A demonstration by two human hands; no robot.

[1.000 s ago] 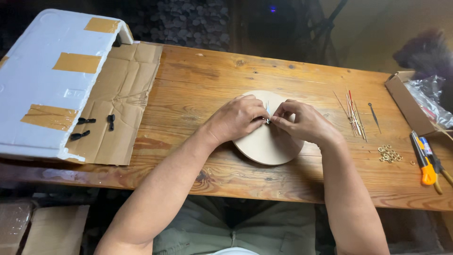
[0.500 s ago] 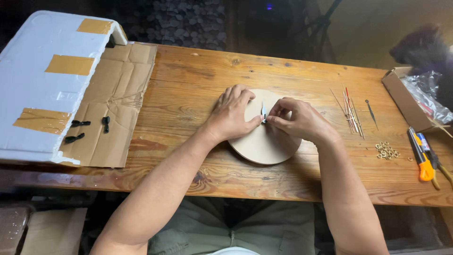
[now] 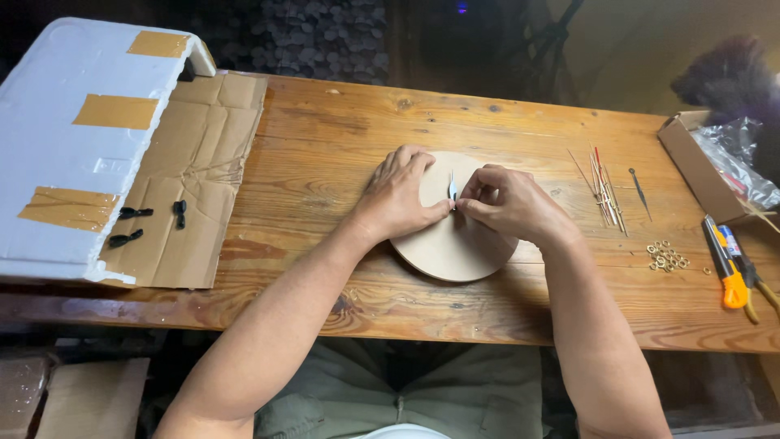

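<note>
Nearest the camera, two bare forearms reach up from six o'clock and meet over a pale round disc [image 3: 455,248] lying flat near the middle of the wooden counter [image 3: 325,138]. The left hand [image 3: 398,199] rests palm-down on the disc's nine o'clock edge, its fingers pressed together and laid flat. The right hand [image 3: 508,203] sits on the disc's two o'clock side — its fingers pinch a small thin metal pointer [image 3: 452,185] that stands at the disc's centre, just beside the left fingertips.

At three o'clock from the disc lie a cluster of small brass rings [image 3: 666,256] and an orange-handled cutter [image 3: 727,272]; a bundle of thin sticks [image 3: 603,187] lies beyond them. At nine o'clock, a flattened cardboard sheet [image 3: 203,154] carries a few small black pieces [image 3: 134,223]. Farther out — ten o'clock — rests a white foam slab [image 3: 73,146] with brown tape patches, and at two o'clock an open cardboard box [image 3: 699,167].
</note>
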